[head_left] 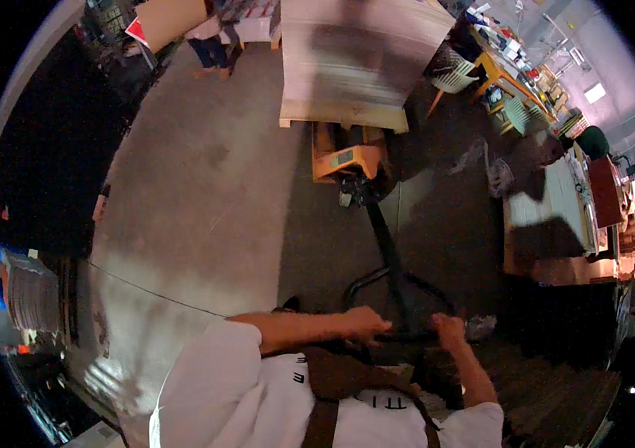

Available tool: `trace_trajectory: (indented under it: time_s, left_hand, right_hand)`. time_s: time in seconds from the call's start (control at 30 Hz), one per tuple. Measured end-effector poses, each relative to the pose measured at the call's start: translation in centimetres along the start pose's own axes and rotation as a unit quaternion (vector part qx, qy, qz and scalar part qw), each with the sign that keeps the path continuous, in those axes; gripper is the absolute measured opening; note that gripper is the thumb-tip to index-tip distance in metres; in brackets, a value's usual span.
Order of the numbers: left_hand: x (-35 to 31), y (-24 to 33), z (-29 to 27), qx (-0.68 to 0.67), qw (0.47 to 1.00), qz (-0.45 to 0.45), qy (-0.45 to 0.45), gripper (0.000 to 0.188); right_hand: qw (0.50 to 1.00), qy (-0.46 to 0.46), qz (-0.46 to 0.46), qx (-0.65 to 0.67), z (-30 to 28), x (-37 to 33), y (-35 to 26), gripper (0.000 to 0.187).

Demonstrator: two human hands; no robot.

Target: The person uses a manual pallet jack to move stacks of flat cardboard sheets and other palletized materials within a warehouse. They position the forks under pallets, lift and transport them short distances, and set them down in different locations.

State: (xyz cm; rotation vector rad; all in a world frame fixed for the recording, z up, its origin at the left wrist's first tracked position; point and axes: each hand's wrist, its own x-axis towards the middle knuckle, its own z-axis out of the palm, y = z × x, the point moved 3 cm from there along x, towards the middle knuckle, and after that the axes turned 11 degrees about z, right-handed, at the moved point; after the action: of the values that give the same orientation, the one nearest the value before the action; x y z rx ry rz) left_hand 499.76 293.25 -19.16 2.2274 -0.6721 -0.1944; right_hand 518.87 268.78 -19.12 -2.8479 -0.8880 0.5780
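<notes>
Both my hands are closed on the black loop handle of an orange pallet jack (351, 160). My left hand (364, 324) grips the left part of the near crossbar, its forearm reaching across from the left. On the right end of that bar is my right hand (449, 329). The dark steering shaft (382, 237) slopes from the handle up to the jack's body. Beyond it, the forks run under a wooden pallet (344, 116) bearing a tall stack of flat pale sheets (362, 56), partly in shadow.
Another person (209, 48) stands at the far left beside a large brown board (170, 21). White chairs (452, 78) and a cluttered table (493, 69) are far right. Nearer on the right is a pile of white sheets (564, 190). Stacked cardboard (32, 291) sits at left.
</notes>
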Motion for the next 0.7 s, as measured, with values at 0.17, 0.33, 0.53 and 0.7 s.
trace_trajectory:
  time_s: [0.17,0.33,0.53,0.7]
  left_hand:
    - [1.6,-0.9,-14.4,0.063,0.988,-0.033,0.137,0.044]
    - [-1.1,-0.3,-2.8,0.037,0.997,-0.033,0.065,0.042]
    - [-1.0,0.3,-0.2,0.051,0.998,-0.018,0.008,0.045]
    - [1.0,-1.4,-12.3,0.102,0.983,-0.018,0.153,0.046]
  right_hand:
    - [0.989,0.132,-0.018,0.070,-9.1,7.9,-2.5,0.036]
    - [0.975,0.208,-0.060,-0.045,-1.1,1.7,-1.1,0.040]
    - [0.999,0.014,-0.029,-0.035,1.0,0.6,-0.7,0.033]
    - [0.950,0.123,-0.039,0.284,-8.0,7.8,-4.2,0.028]
